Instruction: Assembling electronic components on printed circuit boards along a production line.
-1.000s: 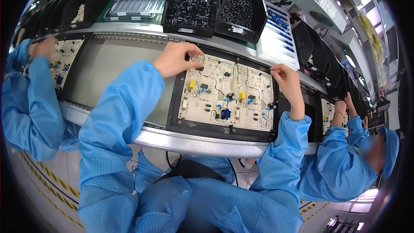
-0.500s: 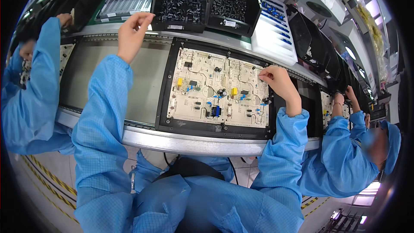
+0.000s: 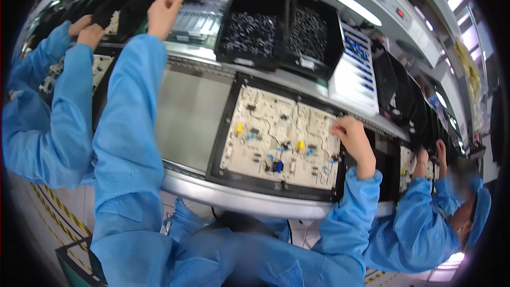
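Note:
My left hand point(image 3: 163, 15) is raised at the far left, its thumb and fingers pinched together beside a pale tray point(image 3: 197, 24) of small parts. Whether anything sits in that pinch is too small to tell. Over the right edge of a cream circuit board point(image 3: 255, 151), my right hand point(image 3: 355, 137) has its fingertips drawn together; what they hold, if anything, cannot be made out. The board lies in a black frame point(image 3: 219, 151) and carries yellow, blue and black components.
Two black bins point(image 3: 252, 34) point(image 3: 311, 32) of small dark parts stand behind the board. Right of them is a white foam holder point(image 3: 353, 87) with rows of blue parts. A metal rail point(image 3: 239, 196) runs along the near edge. Co-workers in blue work at both sides.
The whole view has shifted, so the board and bins appear lower and farther right. My left hand has moved farther away, to the pale tray. The right hand stays at the board's right edge.

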A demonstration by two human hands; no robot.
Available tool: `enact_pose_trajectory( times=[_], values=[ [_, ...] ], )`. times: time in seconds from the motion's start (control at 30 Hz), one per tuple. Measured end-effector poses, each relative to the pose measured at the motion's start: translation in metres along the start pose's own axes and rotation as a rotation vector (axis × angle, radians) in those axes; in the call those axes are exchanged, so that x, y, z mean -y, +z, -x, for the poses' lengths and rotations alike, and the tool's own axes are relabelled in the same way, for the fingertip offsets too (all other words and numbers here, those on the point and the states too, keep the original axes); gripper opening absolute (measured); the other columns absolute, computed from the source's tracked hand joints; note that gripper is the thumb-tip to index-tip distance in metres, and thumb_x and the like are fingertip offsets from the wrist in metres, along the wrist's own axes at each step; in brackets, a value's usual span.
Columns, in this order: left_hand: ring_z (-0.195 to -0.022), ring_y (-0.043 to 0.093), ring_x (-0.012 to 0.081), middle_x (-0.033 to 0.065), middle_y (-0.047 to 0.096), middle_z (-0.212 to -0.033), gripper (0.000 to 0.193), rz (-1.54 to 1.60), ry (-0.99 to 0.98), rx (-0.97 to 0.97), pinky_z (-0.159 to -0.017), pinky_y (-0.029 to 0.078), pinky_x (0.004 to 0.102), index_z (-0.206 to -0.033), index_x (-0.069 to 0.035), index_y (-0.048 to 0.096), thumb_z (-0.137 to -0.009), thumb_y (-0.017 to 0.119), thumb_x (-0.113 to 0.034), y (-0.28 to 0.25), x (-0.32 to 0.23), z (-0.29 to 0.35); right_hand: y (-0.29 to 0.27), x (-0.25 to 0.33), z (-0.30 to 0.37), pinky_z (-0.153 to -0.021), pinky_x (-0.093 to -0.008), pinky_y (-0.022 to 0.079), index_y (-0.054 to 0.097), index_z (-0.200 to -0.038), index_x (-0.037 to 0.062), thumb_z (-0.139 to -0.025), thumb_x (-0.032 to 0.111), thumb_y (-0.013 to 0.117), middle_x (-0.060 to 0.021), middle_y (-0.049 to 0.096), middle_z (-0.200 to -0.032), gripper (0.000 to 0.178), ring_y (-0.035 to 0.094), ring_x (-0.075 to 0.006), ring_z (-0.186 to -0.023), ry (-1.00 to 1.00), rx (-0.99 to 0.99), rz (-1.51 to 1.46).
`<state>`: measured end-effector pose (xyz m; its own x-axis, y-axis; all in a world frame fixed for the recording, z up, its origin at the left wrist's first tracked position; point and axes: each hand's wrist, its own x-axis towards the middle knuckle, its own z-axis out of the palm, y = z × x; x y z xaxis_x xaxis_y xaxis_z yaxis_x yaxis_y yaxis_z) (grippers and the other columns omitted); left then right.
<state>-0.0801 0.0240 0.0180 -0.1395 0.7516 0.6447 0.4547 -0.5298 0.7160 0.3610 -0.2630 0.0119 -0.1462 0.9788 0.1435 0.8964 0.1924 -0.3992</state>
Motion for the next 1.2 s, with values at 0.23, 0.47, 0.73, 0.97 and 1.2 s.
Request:
enact_pose_trajectory(
  times=[0.23,0.47,0.73,0.97,1.2],
  values=[
    [-0.083,0.062,0.0260,0.0094,0.065,-0.087,0.016,-0.409,0.147,0.237,-0.073,0.048,0.0355,-0.087,-0.010,0.065,-0.076,0.057,-0.017,0.039,0.029,-0.038,-0.004,0.030,0.006,-0.069,-0.0367,0.043,0.059,-0.076,-0.0007,-0.070,0.003,0.063,-0.0126,0.054,-0.076,0.008,0.052,-0.0308,-0.079,0.037,0.027,0.165],
    [-0.089,0.056,0.0212,0.0027,0.060,-0.086,0.009,-0.635,0.397,0.358,-0.080,0.040,0.0366,-0.081,-0.013,0.063,-0.077,0.062,-0.020,0.086,0.025,-0.029,0.002,0.015,0.007,-0.059,-0.0284,0.045,0.056,-0.074,-0.0013,-0.063,0.000,0.073,-0.0107,0.055,-0.071,0.020,0.057,-0.0216,-0.064,0.205,0.016,-0.032],
    [-0.093,0.054,0.0215,0.0014,0.058,-0.087,0.012,-0.673,0.536,0.533,-0.081,0.038,0.0361,-0.087,-0.015,0.062,-0.076,0.062,-0.019,0.096,0.013,-0.028,0.000,0.018,0.000,-0.060,-0.0288,0.044,0.057,-0.074,-0.0008,-0.064,0.003,0.073,-0.0103,0.056,-0.071,0.019,0.055,-0.0217,-0.066,0.119,0.031,0.021],
    [-0.075,0.064,0.0241,0.0069,0.065,-0.075,0.008,-0.895,0.482,0.556,-0.077,0.037,0.0362,-0.072,-0.012,0.062,-0.067,0.068,-0.015,0.126,0.017,-0.038,-0.016,0.053,-0.047,-0.065,-0.0270,0.043,0.056,-0.085,-0.0016,-0.075,0.002,0.063,-0.0101,0.058,-0.076,0.013,0.053,-0.0173,-0.068,-0.007,-0.166,-0.017],
    [-0.074,0.062,0.0231,0.0082,0.063,-0.076,0.010,-0.998,0.615,0.547,-0.073,0.040,0.0347,-0.079,-0.010,0.059,-0.077,0.050,-0.012,0.133,0.011,-0.026,0.001,0.002,-0.200,-0.068,-0.0341,0.048,0.058,-0.086,-0.0011,-0.073,0.007,0.061,-0.0162,0.062,-0.077,0.016,0.063,-0.0278,-0.076,-0.102,-0.074,0.122]
  ],
)
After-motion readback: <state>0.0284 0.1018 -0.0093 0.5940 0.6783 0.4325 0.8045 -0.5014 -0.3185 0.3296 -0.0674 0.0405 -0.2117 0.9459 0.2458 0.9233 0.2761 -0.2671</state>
